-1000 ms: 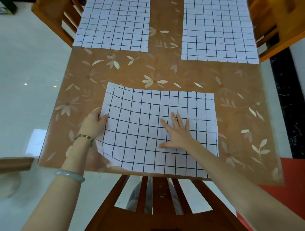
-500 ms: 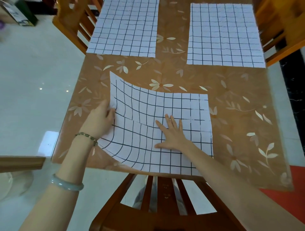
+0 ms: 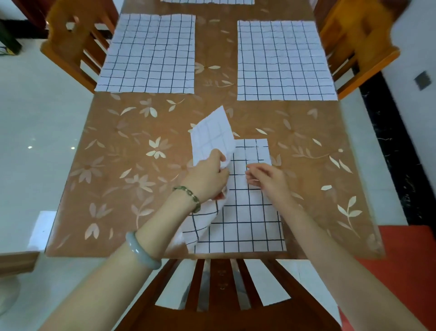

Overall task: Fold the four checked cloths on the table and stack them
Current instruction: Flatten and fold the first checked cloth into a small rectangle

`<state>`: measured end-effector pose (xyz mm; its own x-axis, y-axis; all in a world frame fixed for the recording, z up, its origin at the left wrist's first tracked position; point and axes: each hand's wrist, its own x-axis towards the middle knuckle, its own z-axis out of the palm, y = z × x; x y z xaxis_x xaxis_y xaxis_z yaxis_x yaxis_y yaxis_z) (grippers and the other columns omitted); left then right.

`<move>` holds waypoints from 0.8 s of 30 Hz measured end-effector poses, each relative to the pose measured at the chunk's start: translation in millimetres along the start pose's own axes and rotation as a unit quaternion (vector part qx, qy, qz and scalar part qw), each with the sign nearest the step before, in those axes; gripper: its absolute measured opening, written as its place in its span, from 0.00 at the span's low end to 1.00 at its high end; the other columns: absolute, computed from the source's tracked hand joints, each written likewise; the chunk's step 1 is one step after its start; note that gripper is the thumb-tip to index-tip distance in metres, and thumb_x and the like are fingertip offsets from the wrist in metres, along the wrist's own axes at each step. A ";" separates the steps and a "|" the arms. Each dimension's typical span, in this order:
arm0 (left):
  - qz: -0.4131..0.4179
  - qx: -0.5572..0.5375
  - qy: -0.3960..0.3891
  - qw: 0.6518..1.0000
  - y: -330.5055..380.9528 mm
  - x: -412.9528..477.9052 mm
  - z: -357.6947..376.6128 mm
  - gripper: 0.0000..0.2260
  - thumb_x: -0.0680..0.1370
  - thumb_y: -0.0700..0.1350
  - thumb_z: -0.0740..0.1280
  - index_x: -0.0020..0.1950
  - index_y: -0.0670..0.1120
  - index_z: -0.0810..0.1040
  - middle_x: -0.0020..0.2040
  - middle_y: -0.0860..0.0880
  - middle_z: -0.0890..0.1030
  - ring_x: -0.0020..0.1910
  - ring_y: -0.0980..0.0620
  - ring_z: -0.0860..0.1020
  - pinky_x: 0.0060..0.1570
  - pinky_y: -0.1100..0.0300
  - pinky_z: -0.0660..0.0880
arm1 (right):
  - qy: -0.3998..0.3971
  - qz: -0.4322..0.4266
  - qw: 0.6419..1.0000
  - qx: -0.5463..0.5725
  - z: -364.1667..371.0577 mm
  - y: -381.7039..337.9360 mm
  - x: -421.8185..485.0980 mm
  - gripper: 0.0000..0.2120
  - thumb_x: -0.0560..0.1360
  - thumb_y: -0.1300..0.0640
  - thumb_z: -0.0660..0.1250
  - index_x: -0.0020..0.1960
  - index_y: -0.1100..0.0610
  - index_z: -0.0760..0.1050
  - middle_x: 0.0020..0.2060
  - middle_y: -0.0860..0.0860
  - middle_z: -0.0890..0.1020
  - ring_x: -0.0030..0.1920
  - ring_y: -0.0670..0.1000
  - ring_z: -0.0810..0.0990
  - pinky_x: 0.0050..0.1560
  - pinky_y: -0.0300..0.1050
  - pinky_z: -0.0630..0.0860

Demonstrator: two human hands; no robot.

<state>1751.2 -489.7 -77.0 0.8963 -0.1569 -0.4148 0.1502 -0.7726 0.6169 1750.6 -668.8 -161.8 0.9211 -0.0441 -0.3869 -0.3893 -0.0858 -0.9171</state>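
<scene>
The nearest checked cloth (image 3: 250, 217) lies at the table's front edge, white with black grid lines. My left hand (image 3: 207, 176) grips its left side and holds that flap lifted over the middle, pale underside showing. My right hand (image 3: 269, 178) rests on the cloth's right half, fingers curled, pressing it down. Two more checked cloths lie flat farther back, one at the left (image 3: 148, 54) and one at the right (image 3: 283, 61). The edge of a fourth cloth (image 3: 207, 2) shows at the top of the view.
The table (image 3: 122, 170) is brown with a pale flower pattern. A wooden chair back (image 3: 219, 290) stands right in front of me below the table edge. More wooden chairs stand at the back left (image 3: 70, 47) and back right (image 3: 358, 42).
My left hand has taken hold of the near cloth's left edge and carried it up and rightward over the middle. My right hand has slid right. The view has tilted to show more of the table.
</scene>
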 end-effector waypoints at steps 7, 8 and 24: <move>-0.002 -0.085 -0.058 0.995 28.5 25.8 69.0 0.12 0.80 0.49 0.58 0.61 0.47 0.62 0.39 0.44 0.82 0.31 0.46 0.82 0.38 0.53 0.80 | -0.035 0.122 0.984 0.128 -25.5 -4.4 5.3 0.17 0.80 0.47 0.61 0.42 0.58 0.79 0.28 0.49 0.82 0.28 0.46 0.80 0.30 0.38 0.77; -0.001 -0.083 -0.072 0.994 28.1 29.0 76.5 0.15 0.80 0.51 0.59 0.63 0.46 0.62 0.41 0.43 0.83 0.33 0.45 0.83 0.42 0.51 0.80 | -0.040 0.131 0.983 0.123 -27.7 1.0 8.1 0.17 0.78 0.44 0.62 0.43 0.57 0.81 0.32 0.50 0.83 0.30 0.47 0.80 0.33 0.39 0.76; 0.070 0.241 0.049 0.967 -126.2 47.9 88.2 0.36 0.76 0.64 0.42 0.78 0.43 0.51 0.78 0.47 0.51 0.77 0.49 0.49 0.73 0.52 0.47 | 0.111 0.065 0.974 -0.186 -35.5 57.2 26.5 0.22 0.72 0.61 0.71 0.30 0.55 0.57 0.24 0.47 0.59 0.24 0.46 0.57 0.23 0.35 0.56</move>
<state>1738.3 -454.0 -233.7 0.9323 -0.2399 -0.2708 -0.1657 -0.9486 0.2698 1752.5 -710.2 -221.2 0.8560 -0.2885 -0.4289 -0.5157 -0.4189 -0.7474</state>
